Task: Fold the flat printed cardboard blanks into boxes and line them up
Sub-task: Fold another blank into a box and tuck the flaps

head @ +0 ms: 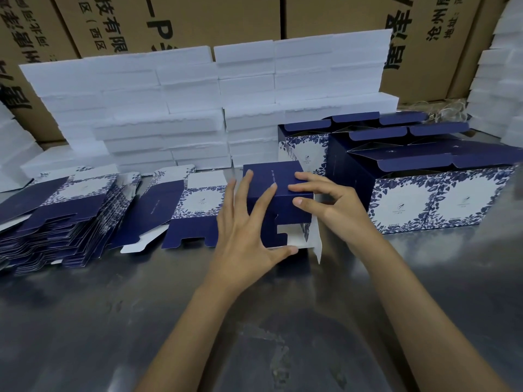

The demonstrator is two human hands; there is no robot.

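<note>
A half-folded dark blue box (pixel 276 176) stands on the steel table (pixel 113 321) at the centre, its bottom flaps (pixel 285 236) toward me, one white flap sticking out at the right. My left hand (pixel 249 230) spreads over its near side, fingers straight and thumb under a flap. My right hand (pixel 325 199) pinches the box's right edge with curled fingers and thumb. One flat blank (pixel 181 210) lies just left of the box. A thick pile of flat blanks (pixel 56 216) sits at the far left. Several finished blue-and-white boxes (pixel 424 176) stand lined up at the right.
White foam slabs (pixel 198 108) are stacked along the back of the table, with more at the right edge (pixel 501 80). Brown shipping cartons (pixel 198 21) form a wall behind them. Bare steel lies near me.
</note>
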